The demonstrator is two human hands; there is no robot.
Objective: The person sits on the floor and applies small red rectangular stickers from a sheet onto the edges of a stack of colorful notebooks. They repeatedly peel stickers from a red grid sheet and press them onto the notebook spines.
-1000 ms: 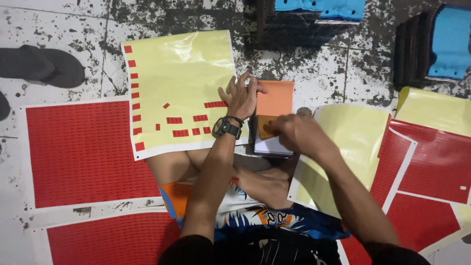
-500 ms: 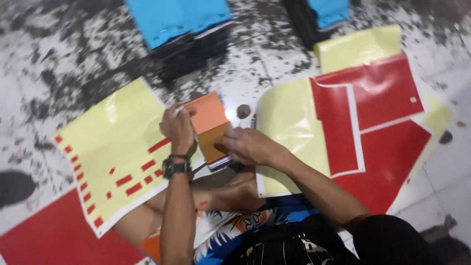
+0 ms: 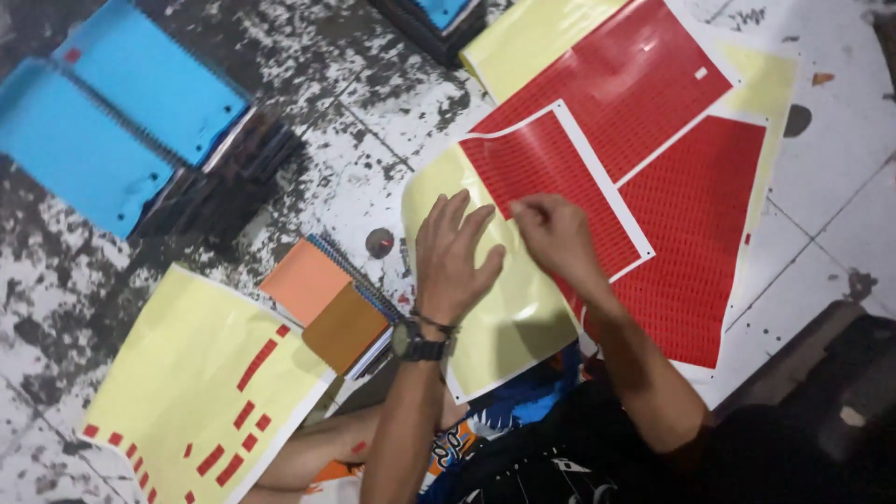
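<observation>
- The left hand (image 3: 455, 250), with a dark watch (image 3: 420, 342) on its wrist, lies flat and released, fingers spread, on the bare yellow part of a large sticker sheet (image 3: 509, 327), holding nothing.
- The right hand (image 3: 553, 235) is just beside it, fingers bunched at the edge of a red sticker panel (image 3: 546, 173) with a white border; it seems to pinch something small there, but whether it grips a sticker cannot be told.
- The sheet lies on the floor directly under both hands and stretches away up and to the right, where more red panels (image 3: 695, 215) cover it.
- The sheet's near corner is hidden by the person's forearms and dark shirt; its top edge is cut off by the frame.
- To the left of the left hand lies an orange spiral notebook (image 3: 308, 280), with a brown card (image 3: 347, 327) on it.
- Further left, a second yellow sheet (image 3: 187, 383) carries only a few small red stickers and overlaps the person's bare leg.
- Well apart, at the upper left, blue-covered spiral notebooks (image 3: 112, 121) lie on dark stacks on the speckled tile floor (image 3: 355, 140).
</observation>
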